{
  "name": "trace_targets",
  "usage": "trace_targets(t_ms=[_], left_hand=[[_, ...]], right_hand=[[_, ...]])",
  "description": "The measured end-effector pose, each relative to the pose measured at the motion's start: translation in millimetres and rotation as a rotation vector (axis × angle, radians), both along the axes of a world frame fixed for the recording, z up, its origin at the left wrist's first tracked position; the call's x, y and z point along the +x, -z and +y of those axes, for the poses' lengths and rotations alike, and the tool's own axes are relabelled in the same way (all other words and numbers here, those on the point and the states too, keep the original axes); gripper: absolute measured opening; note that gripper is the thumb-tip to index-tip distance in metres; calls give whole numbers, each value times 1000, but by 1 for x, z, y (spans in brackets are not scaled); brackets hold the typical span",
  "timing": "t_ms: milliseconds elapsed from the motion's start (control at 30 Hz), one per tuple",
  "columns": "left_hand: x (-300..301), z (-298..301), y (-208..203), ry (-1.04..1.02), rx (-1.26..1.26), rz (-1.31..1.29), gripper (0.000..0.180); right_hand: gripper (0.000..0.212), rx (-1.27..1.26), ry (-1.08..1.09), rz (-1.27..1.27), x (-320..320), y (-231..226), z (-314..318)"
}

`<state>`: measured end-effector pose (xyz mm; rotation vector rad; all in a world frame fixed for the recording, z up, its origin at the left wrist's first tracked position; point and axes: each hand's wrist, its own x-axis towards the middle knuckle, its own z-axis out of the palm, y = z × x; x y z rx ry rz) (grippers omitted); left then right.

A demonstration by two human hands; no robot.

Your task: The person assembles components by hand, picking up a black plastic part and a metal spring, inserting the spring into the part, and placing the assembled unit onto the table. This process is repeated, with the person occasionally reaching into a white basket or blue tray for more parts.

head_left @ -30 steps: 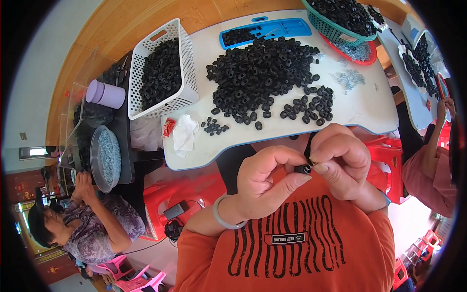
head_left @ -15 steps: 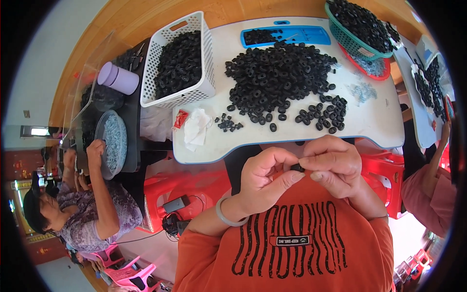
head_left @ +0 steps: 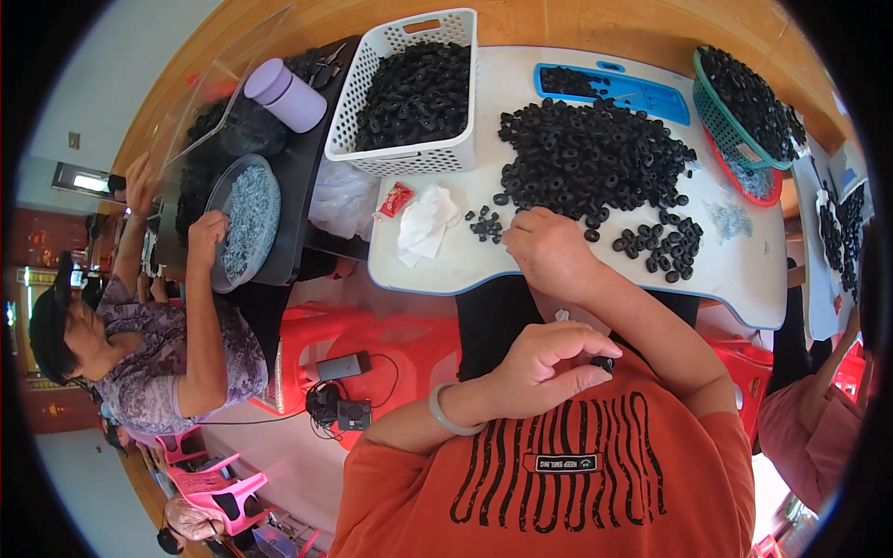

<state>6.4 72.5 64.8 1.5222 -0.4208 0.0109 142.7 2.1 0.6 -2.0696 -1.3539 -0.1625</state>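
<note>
1. So the black oval part [head_left: 606, 364] sits at the fingertips of the left hand [head_left: 544, 374], pinched between thumb and index finger, up over the orange shirt [head_left: 558, 502] and well apart from the table.
2. Right hand [head_left: 553, 253] is down at the front edge of the white table [head_left: 761, 251], fingers bent. Can't tell if it's gripping anything, fingertips are hidden.
3. Small black pieces [head_left: 485, 226] lie just left of that hand.
4. Big heap of black oval parts [head_left: 591, 158] right behind it, smaller cluster [head_left: 662, 247] off to its right.
5. Further left: white tissue [head_left: 428, 225], then the perforated white basket [head_left: 405, 160].
</note>
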Motion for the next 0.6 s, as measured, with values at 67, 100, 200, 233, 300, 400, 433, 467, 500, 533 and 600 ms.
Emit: trace_targets(t_ms=[67,100,200,233,300,400,433,467,500,533,600], left_hand=[[-1,2,1,-9,-2,30,21],[-1,2,2,-13,-13,48,21],[-1,2,4,-23,-20,21,21],[-1,3,5,-27,-16,3,21],[-1,3,6,-56,-54,-14,20],[-2,5,9,-66,-81,27,20],[-1,5,10,-60,-106,41,20],[-1,5,11,-63,-86,31,21],[0,4,12,-69,-85,10,21],[0,4,13,-68,-79,5,21],[0,4,13,-65,-102,46,21]], right_hand=[[6,-43,-46,-58,4,4,12],[7,-53,-73,-84,5,6,17],[4,-163,-87,-145,8,11,30],[5,-156,-83,-143,8,13,32],[6,-144,-80,-134,10,16,35],[6,-135,-75,-114,13,18,32],[6,-129,-73,-110,13,19,31],[7,-127,-68,-104,14,20,30],[7,-126,-63,-99,14,20,29],[7,-112,-62,-90,14,20,29],[8,-93,-55,-63,15,18,28]])
